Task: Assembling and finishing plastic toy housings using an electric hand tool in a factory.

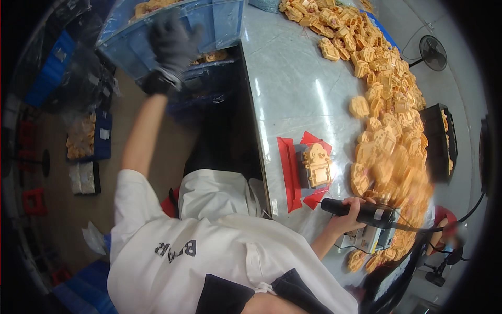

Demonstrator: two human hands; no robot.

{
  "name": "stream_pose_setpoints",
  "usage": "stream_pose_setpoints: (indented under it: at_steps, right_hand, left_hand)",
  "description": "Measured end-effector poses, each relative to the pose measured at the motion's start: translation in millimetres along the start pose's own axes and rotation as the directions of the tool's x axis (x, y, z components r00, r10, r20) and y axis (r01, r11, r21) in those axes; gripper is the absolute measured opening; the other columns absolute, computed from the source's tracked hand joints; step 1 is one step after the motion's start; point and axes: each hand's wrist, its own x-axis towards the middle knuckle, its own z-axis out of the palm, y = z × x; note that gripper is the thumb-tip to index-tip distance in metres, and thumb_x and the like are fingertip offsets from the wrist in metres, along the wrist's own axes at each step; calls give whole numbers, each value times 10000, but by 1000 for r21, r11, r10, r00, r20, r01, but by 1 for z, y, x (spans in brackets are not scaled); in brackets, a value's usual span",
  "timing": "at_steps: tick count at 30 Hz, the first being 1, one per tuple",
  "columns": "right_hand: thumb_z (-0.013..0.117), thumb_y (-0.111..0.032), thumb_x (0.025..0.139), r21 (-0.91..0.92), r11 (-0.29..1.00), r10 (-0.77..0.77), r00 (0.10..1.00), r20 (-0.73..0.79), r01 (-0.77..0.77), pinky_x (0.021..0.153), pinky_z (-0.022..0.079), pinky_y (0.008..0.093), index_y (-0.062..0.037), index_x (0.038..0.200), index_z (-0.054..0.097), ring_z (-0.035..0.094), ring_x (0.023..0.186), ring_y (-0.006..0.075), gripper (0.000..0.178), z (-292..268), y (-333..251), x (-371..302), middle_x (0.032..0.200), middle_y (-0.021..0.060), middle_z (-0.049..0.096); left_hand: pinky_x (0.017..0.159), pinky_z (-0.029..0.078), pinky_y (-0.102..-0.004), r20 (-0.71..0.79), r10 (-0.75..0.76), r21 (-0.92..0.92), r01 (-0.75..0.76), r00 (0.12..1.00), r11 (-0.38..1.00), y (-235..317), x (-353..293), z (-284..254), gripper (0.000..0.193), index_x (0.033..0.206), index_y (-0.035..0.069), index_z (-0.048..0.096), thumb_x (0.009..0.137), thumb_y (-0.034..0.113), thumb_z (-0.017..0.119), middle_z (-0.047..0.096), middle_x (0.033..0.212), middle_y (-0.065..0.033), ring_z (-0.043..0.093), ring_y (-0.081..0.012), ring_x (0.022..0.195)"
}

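Observation:
My left hand (173, 44), in a dark grey glove, is raised at the near wall of a blue plastic bin (219, 26). Its fingers are spread and I see nothing in them. My right hand (355, 212), bare, is wrapped round a black electric screwdriver (340, 207) lying about level over the table, its tip hidden. Just beyond that hand a yellow plastic housing (317, 166) rests on a dark block, with red strips (289, 175) around it on the grey metal table (285, 78).
Many yellow housings (384, 99) are heaped along the table's right side. A white-and-grey box (361, 238) stands beside my right hand, with a black cable (418, 229) running off right. A black crate (439, 141) and a fan (433, 52) are farther right; another person (445, 230) is there too.

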Motion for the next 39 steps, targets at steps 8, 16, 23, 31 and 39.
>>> stream_pose_setpoints:
  at_steps: [8,16,23,31,39]
  right_hand:
    - [571,-8,698,-41,998,38,999,-29,-39,524,442,257,-16,1076,453,481,522,145,396,6,-2,5,687,70,500]
    - [581,-18,712,-26,999,25,1000,-9,-25,525,446,254,-22,1061,460,498,534,141,370,2,1,6,704,65,501]
    - [586,-8,714,-2,1000,12,1000,-3,-12,531,448,258,-14,1060,458,508,529,138,369,3,-4,5,685,62,510]
    - [574,19,708,4,1000,-29,999,-36,29,555,417,224,-4,1076,450,484,527,127,389,1,-2,9,645,54,497]
    - [580,16,706,-75,995,-71,994,-78,65,569,444,256,-14,1054,447,514,550,144,374,-1,3,9,681,63,519]
  left_hand:
    - [703,497,-418,496,13,232,-147,868,962,-102,57,48,808,1032,90,636,682,794,452,656,822,-158,639,-308,804]
    - [781,491,-426,660,-133,214,-16,739,977,-111,78,61,883,1094,84,612,670,831,407,660,912,-168,639,-305,885]
    - [822,459,-425,676,-156,196,29,720,980,-104,83,58,863,1042,65,605,650,818,453,639,988,-187,614,-319,949]
    - [734,481,-411,693,-167,214,21,701,977,-95,82,27,792,911,32,629,671,774,492,637,926,-210,623,-344,871]
    - [631,482,-428,528,-12,60,-23,849,998,-127,57,25,598,865,70,645,721,648,580,636,773,-172,618,-361,743]
